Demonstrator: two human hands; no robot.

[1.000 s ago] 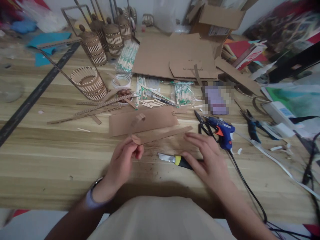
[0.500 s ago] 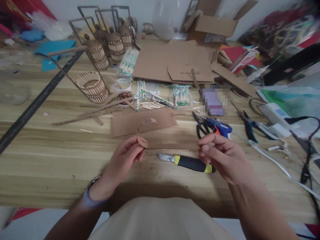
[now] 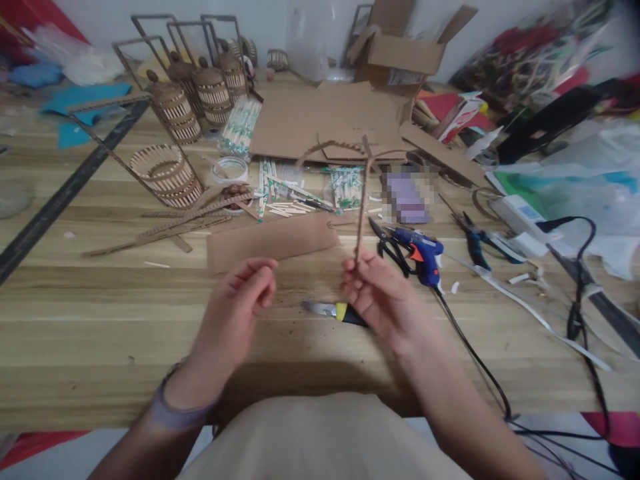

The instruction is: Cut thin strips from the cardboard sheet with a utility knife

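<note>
My right hand pinches the lower end of a thin cardboard strip, which stands upright and curls over at its top. My left hand is closed to the left of it; whether anything small is between its fingers is hidden. A yellow and black utility knife lies on the table between the hands, its handle partly under my right hand. Beyond my left hand lies a flat cardboard piece. Black scissors and a blue glue gun are just past my right hand.
Lidded stick baskets and an open one stand back left. Cardboard sheets, bagged sticks, a tape roll and a blurred phone lie behind. Pliers and cables are at right.
My left hand has let go of the strip's end. My right hand has moved left and turned the strip from level to upright. The view has shifted, so the glue gun shows more fully.
</note>
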